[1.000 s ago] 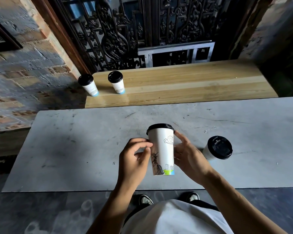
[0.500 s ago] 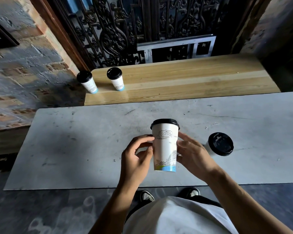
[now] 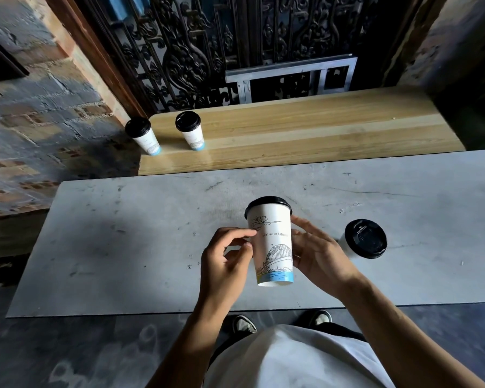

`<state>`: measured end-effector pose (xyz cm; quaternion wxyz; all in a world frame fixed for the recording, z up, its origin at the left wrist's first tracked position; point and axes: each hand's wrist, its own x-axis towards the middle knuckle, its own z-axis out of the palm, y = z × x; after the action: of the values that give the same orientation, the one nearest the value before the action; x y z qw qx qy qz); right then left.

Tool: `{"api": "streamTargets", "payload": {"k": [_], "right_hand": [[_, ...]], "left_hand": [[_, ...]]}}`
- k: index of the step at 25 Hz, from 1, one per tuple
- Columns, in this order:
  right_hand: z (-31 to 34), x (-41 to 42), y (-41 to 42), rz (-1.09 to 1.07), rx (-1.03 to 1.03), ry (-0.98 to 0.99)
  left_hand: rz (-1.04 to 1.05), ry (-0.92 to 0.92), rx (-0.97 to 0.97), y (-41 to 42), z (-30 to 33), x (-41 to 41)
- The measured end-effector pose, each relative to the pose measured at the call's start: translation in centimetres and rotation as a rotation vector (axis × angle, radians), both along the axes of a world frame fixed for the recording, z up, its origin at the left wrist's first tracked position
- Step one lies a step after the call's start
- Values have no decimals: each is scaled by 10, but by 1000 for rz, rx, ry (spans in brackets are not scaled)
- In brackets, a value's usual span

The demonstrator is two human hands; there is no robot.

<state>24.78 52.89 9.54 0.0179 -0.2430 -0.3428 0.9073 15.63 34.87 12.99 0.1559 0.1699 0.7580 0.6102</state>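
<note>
Moved: cup [image 3: 272, 247] has turned on its own axis since the earlier frame. A bridge drawing and the "Statue of Liberty" lettering now face the camera. Hands sit about where they were.
Left hand [image 3: 227, 264]: fingers curled, index tip and thumb pinching the cup's left side.
Right hand [image 3: 317, 256]: wrapped round the cup's right side, thumb on the near face, fingers reaching behind, only lightly bent.
Cup position: upright, black lid on, over the near middle of the grey counter [image 3: 123, 247]. Can't tell whether its base touches the surface or hangs just above it.
Progress: looks like mid-turn, a check or re-orient of the print. Cup not set down yet.
Done, probably: far-left cup [image 3: 143, 135] and neighbour cup [image 3: 190, 131] stand lidded at the left end of the wooden counter [image 3: 319, 130].
Left, probably: this cup, then the waiting cup [image 3: 365, 238] just right of the right hand.
Edges: near edge of the grey counter runs close under the cup's base. The join to the wooden counter lies well beyond it.
Room: broad open grey surface left of and beyond the hands. Wooden counter is open to the right of the two cups.
Watch: right elbow swing near the waiting cup.
</note>
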Motion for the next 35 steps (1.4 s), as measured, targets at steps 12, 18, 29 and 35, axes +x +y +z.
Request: {"api": "streamTargets", "payload": {"k": [12, 18, 29, 35], "right_hand": [[12, 2, 0, 34, 49, -6], [15, -1, -4, 14, 226, -73], [5, -4, 1, -3, 223, 6], [1, -5, 7, -18, 277, -6]], "left_hand": [[-46, -133, -31, 1, 1, 8], [-84, 95, -67, -1, -4, 7], [-16, -74, -15, -4, -3, 4], [10, -61, -81, 1, -5, 0]]}}
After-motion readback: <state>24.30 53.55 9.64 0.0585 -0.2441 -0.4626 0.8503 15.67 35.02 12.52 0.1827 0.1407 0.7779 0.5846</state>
